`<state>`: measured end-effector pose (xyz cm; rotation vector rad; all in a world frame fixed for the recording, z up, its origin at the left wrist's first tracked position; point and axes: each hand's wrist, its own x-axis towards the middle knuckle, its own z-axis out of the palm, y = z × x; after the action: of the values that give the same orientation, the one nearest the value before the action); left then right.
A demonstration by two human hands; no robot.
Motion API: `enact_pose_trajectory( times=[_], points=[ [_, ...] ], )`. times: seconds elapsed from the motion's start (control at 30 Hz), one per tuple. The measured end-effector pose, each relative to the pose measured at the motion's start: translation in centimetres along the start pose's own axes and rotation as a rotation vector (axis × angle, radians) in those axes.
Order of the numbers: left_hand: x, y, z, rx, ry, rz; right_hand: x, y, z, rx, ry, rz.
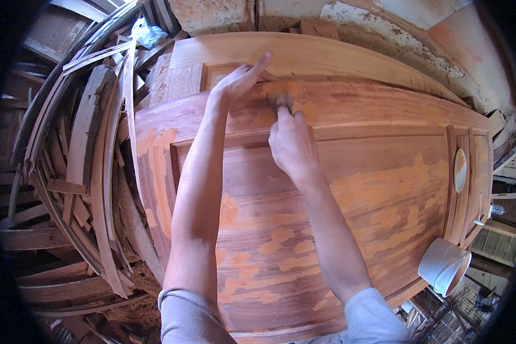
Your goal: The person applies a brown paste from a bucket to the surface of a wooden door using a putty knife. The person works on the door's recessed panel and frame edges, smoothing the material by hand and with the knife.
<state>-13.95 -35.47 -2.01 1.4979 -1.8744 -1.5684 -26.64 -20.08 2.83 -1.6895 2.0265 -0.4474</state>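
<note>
A reddish wooden door (252, 172) lies before me, its panel and frame streaked with orange filler (384, 183). My right hand (295, 143) is closed around a putty knife (284, 102), whose blade presses on an orange patch along the far rail. Just left of it, my left hand (241, 83) rests at the far edge of this door. Its thumb stands apart from the fingers and nothing shows in it; the fingertips are partly hidden. Directly beyond lies a second, paler wooden door (241, 49).
Scrap boards and strips (92, 132) are heaped on the left, with a pale blue plastic bag (148, 33) on top. At the right, a white bucket (441, 266) and a round white lid (460, 170) sit on the door. Farther right is a clear bottle (497, 210).
</note>
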Motion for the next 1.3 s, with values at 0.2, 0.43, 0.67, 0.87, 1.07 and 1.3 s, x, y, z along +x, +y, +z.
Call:
enact_pose_trajectory(
  times=[0.2, 0.43, 0.67, 0.87, 1.07, 1.3],
  points=[
    [-0.2, 0.7, 1.1, 0.043, 0.138, 0.091, 1.6, 0.9, 0.0, 0.002, 0.028, -0.035],
    [-0.7, 0.9, 0.1, 0.111, -0.025, -0.032, -0.2, 1.3, 0.1, 0.007, 0.061, -0.030],
    [-0.6, 1.6, 0.8, 0.181, 0.029, 0.058, 1.5, 2.5, 0.1, 0.003, 0.144, -0.085],
    [-1.8, 2.8, 1.3, 0.100, 0.084, -0.066, -1.7, 2.8, -2.5, -0.024, -0.017, 0.001],
    [-2.1, 2.6, 0.8, 0.166, 0.224, -0.036, -10.5, 5.3, -6.4, 0.149, 0.127, -0.054],
    [-2.7, 3.4, -0.2, 0.152, 0.103, -0.122, -22.5, 13.6, -12.5, 0.133, 0.067, 0.071]
  ],
)
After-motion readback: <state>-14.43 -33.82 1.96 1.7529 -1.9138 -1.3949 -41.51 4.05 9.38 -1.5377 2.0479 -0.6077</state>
